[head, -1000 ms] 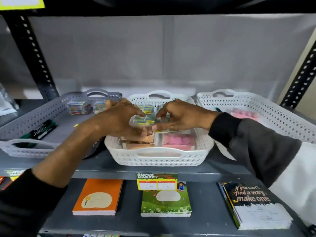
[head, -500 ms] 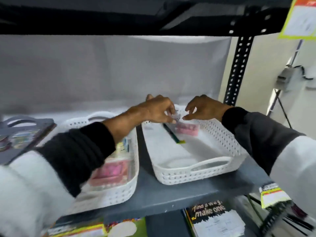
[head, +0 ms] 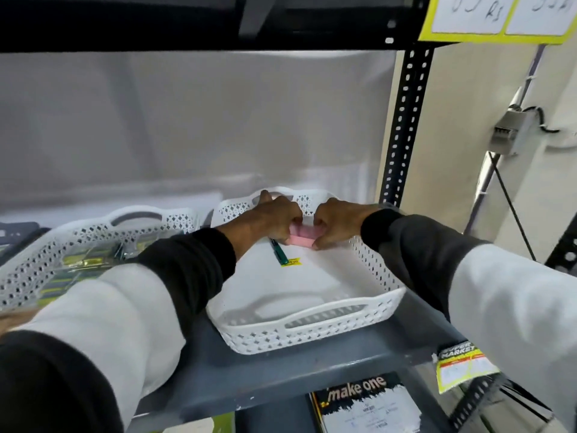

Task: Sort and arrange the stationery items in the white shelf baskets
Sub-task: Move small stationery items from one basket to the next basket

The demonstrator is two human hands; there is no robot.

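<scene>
A grey metal shelf [head: 312, 367] is carrying two white baskets. In the right basket [head: 312, 332], at its far end, the left hand [head: 271, 218] and right hand [head: 335, 221] are both pinching a pink packet [head: 301, 239]; a green pen [head: 279, 253] is lying just beside it.

Grey metal shelf [head: 281, 367] with black perforated upright [head: 402, 126], translucent sheet behind, cream wall [head: 462, 120] at right.
</scene>
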